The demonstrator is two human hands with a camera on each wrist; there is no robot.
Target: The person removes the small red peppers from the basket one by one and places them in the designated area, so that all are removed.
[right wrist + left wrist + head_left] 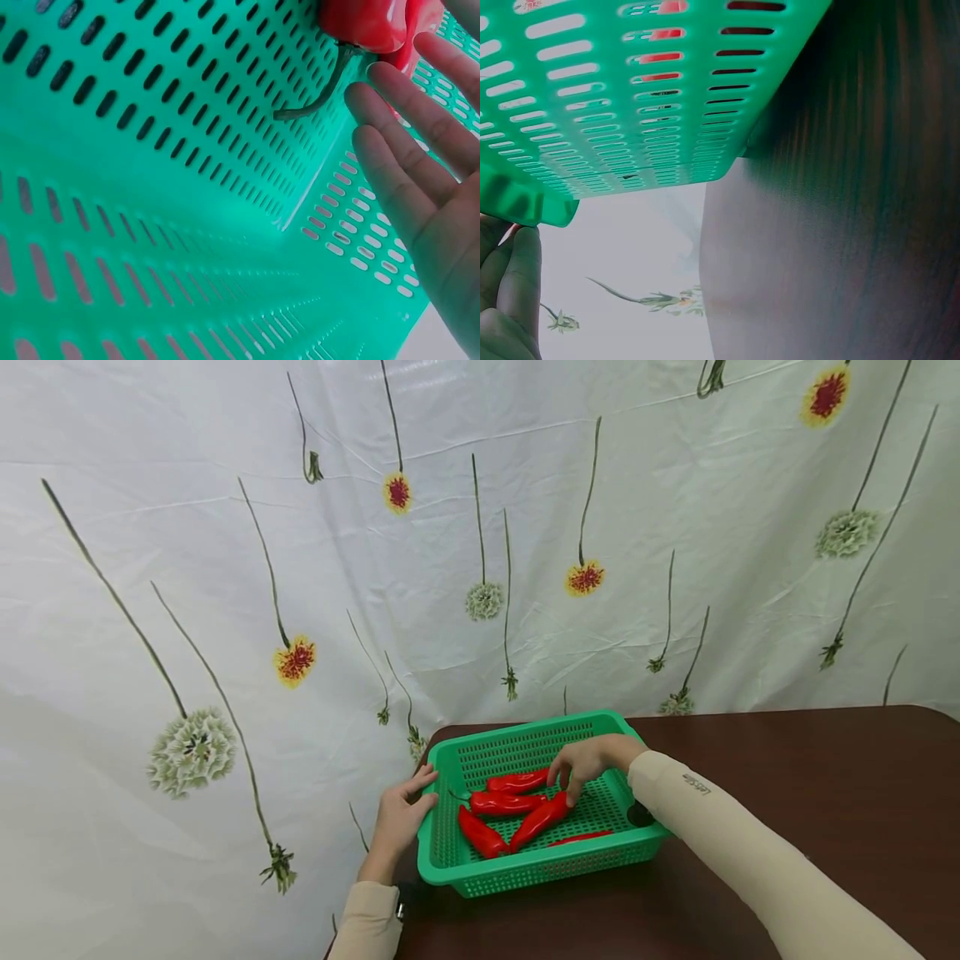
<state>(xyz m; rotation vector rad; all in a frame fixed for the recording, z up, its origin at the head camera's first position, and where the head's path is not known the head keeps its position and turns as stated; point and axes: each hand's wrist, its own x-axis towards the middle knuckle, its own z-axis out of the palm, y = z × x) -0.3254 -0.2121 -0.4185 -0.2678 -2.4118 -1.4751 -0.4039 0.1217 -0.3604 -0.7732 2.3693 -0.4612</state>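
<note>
A green perforated plastic basket stands on the table with several long red peppers inside. My left hand is at its left rim. In the left wrist view, the fairly straight fingers touch the rim's edge from outside. My right hand reaches over the far right side into the basket. Its thumb is by the end of one slanting red pepper, the other fingers near the back pepper. In the right wrist view, the fingers are spread beside a red pepper with a curved green stem.
A dark brown wooden table carries the basket and extends to the right. Behind it hangs a white cloth printed with flowers. A thin red pepper lies along the basket's front wall. A dark object sits at my right wrist.
</note>
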